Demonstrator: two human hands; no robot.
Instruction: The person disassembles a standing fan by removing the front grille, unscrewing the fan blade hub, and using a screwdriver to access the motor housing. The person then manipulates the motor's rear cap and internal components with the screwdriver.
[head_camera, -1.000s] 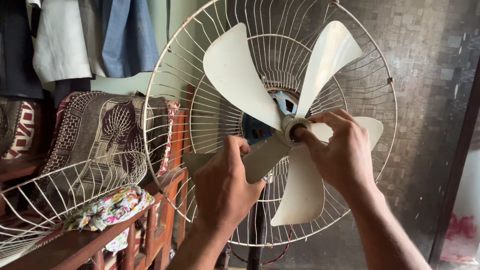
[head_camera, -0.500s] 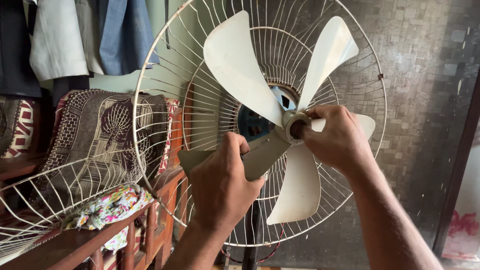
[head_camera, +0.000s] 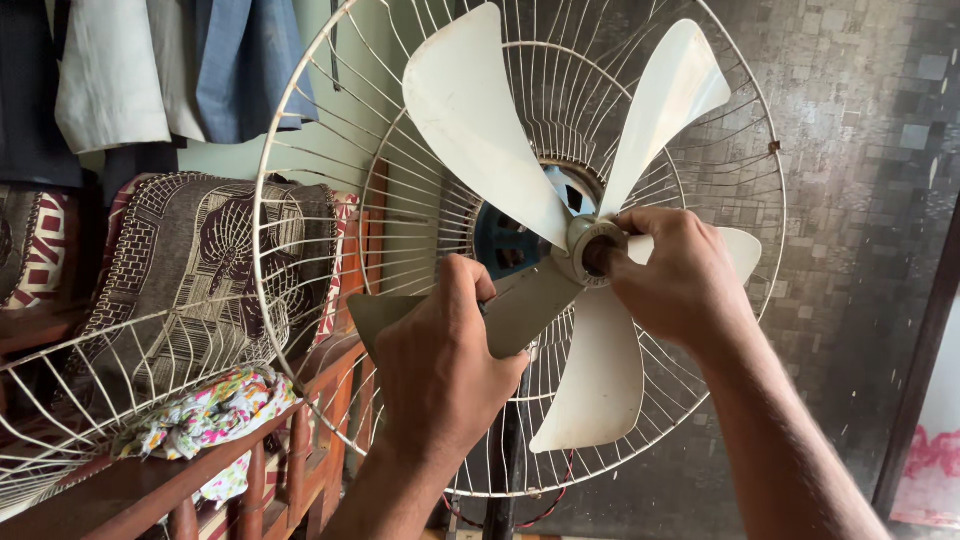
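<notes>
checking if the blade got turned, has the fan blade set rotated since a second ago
No clear turn: the fan blade set sits at the same angle against the rear wire guard, with the left hand holding one blade and the right hand at the hub.

Wooden bench (head_camera: 300, 400) with turned spindles at lower left, reddish-brown. Directly on its seat: floral cloth (head_camera: 205, 420), bunched near the front rail. Just left of that cloth, detached wire fan guard (head_camera: 110, 385), tilted, resting over the seat. Behind the cloth, patterned brown cushion (head_camera: 190, 260), propped upright against the backrest.
</notes>
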